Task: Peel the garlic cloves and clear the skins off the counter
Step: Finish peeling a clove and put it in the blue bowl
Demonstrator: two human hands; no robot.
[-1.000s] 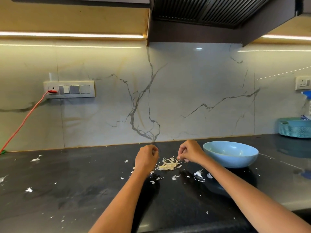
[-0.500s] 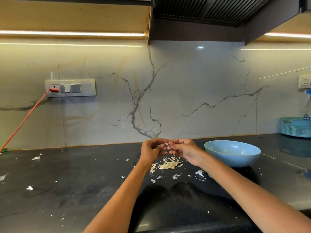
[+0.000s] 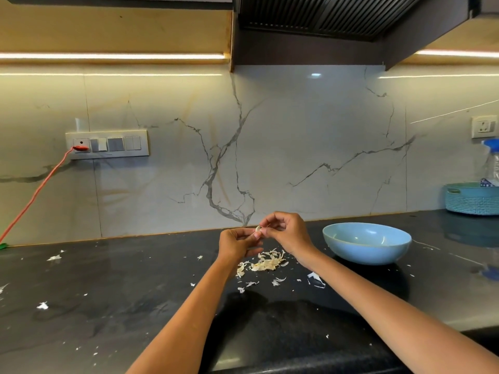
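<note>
Closest to the camera, both forearms reach out over the dark counter point(image 3: 113, 306), which has small white flakes dotted along it, mostly off to the left of the left arm. Just under and a bit nearer than the hands there's the main pile of garlic skins point(image 3: 266, 263), with a few loose bits in front of it and a larger white scrap point(image 3: 316, 279) beneath the right forearm.

Above the pile, the left hand point(image 3: 237, 242) and right hand point(image 3: 287, 233) meet, both lifted off the counter. Both have fingers curled in, pinching the same garlic clove point(image 3: 258, 229) between their fingertips, so the clove sits right in the gap where the two hands touch. It's pale and tiny, can't tell how much skin is on it.

Just to the right of the right hand sits a light blue bowl point(image 3: 367, 248) on the counter; nothing inside it that I can make out.

Further back, well right of the bowl, a teal basket point(image 3: 472, 202) stands against the marble wall. Far left of the left hand, a switch panel point(image 3: 108, 144) has an orange cord point(image 3: 35, 195) plugged in.
</note>
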